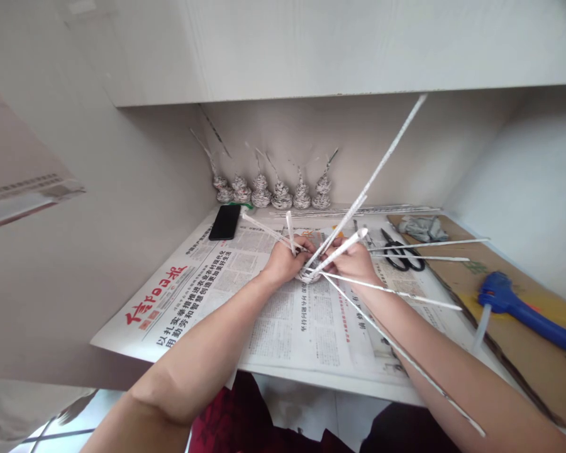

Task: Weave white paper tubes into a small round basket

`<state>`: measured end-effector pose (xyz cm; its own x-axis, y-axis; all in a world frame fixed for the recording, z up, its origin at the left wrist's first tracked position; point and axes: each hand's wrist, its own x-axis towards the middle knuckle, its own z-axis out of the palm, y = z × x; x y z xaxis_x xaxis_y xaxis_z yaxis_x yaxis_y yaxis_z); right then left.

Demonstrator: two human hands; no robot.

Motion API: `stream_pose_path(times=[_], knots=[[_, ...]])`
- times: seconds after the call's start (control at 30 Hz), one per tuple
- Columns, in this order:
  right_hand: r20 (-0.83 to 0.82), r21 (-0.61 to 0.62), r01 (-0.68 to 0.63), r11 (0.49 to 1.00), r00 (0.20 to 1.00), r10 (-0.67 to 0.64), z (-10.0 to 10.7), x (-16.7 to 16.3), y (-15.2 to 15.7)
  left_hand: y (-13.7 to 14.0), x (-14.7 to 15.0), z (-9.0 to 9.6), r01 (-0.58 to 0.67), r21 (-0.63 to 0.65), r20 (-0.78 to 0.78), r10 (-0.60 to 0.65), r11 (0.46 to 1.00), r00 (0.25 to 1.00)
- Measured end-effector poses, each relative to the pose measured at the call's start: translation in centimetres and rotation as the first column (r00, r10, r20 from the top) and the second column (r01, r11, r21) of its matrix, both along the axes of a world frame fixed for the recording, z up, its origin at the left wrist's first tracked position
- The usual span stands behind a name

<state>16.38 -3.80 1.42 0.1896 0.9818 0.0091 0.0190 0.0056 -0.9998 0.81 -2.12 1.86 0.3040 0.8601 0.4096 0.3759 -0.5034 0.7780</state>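
Between my hands is a small round woven piece of rolled newspaper, with several long paper rods sticking out of it in different directions. My left hand is closed on its left side, fingers curled at the rim. On the far right side my right hand pinches among the paper rods near the weave. One rod rises high toward the upper right; others reach out over my right forearm. The fingertips of both hands are partly hidden behind the rods.
Several finished gourd-shaped weavings line the back wall. A phone lies on the newspaper. Scissors, a crumpled grey cloth and a blue glue gun are at right, by cardboard. A shelf overhangs.
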Motion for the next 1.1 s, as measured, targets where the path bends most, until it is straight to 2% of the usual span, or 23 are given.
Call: stream_pose_path(times=[0.17, 0.37, 0.57, 0.83, 1.0, 1.1], knots=[[-0.063, 0.015, -0.002, 1.000, 0.998, 0.003, -0.18, -0.04, 0.07, -0.06, -0.33, 0.58, 0.087, 0.032, -0.030, -0.086, 0.996, 0.996], [-0.091, 0.016, 0.011, 1.000, 0.996, -0.009, -0.13, 0.02, 0.01, 0.17, -0.86, 0.77, 0.162, -0.008, -0.044, -0.162, 0.987, 0.986], [-0.096, -0.004, -0.010, 1.000, 0.995, 0.010, 0.09, -0.27, -0.01, 0.33, -0.85, 0.33, 0.112, -0.027, -0.016, -0.112, 0.993, 0.994], [-0.065, 0.113, -0.071, 0.991, 0.995, 0.079, -0.52, 0.03, 0.05, 0.31, -1.02, 0.54, 0.176, -0.069, -0.033, -0.178, 0.982, 0.983], [-0.094, 0.090, -0.096, 0.991, 0.990, 0.104, -0.08, 0.14, -0.17, 0.28, -1.02, 0.37, 0.067, -0.055, -0.082, -0.072, 0.996, 0.994], [-0.046, 0.082, -0.087, 0.993, 0.995, 0.091, 0.07, 0.13, -0.28, 0.31, -1.01, 0.18, 0.089, -0.041, -0.063, -0.091, 0.995, 0.994]])
